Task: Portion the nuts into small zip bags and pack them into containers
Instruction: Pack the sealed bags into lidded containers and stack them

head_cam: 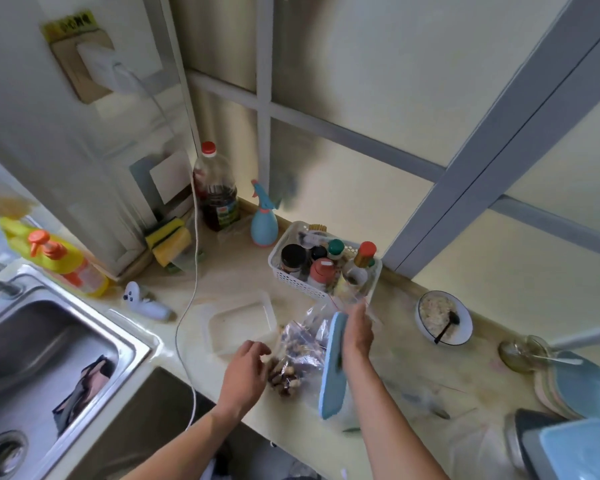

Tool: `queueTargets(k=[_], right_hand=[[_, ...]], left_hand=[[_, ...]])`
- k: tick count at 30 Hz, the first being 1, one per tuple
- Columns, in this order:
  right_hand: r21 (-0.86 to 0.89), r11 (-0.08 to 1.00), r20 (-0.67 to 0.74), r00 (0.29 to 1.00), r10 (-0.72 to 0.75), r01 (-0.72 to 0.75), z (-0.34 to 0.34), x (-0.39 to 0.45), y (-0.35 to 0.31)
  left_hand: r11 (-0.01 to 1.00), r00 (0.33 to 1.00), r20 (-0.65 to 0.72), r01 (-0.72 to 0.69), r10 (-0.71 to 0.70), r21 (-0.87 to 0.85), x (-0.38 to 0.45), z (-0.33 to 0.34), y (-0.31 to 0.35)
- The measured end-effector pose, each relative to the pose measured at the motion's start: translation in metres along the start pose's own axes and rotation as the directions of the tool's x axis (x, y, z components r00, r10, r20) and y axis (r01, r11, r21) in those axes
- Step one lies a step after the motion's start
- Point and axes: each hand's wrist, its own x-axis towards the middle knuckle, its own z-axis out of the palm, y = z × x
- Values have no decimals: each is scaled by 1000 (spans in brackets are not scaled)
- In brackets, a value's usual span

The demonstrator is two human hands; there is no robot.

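A clear zip bag of mixed nuts (300, 341) lies on the counter between my hands, with a small bag of nuts (286, 374) in front of it. My left hand (245, 368) hovers with loosely curled fingers just left of the nuts, holding nothing that I can see. My right hand (357, 332) holds up a small empty zip bag (352, 294) by its red-striped top; a light blue lid (335, 365) stands on edge against that hand and wrist. An open clear plastic container (241, 323) sits just beyond my left hand.
A white basket of spice jars (323, 266) stands behind the bags. A steel sink (45, 348) lies left, a white cable (187, 306) crosses the counter, a bowl with a spoon (444, 322) sits right, and blue lids and containers (582, 393) crowd the far right.
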Motion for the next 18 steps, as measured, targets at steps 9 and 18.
queueTargets(k=[9, 18], right_hand=[[-796, 395, 425, 888, -175, 459, 23, -3, 46], [-372, 358, 890, 438, -124, 856, 21, -19, -13]], left_hand=[[919, 935, 231, 322, -270, -228, 1, 19, 10], [654, 935, 331, 331, -130, -680, 4, -22, 14]])
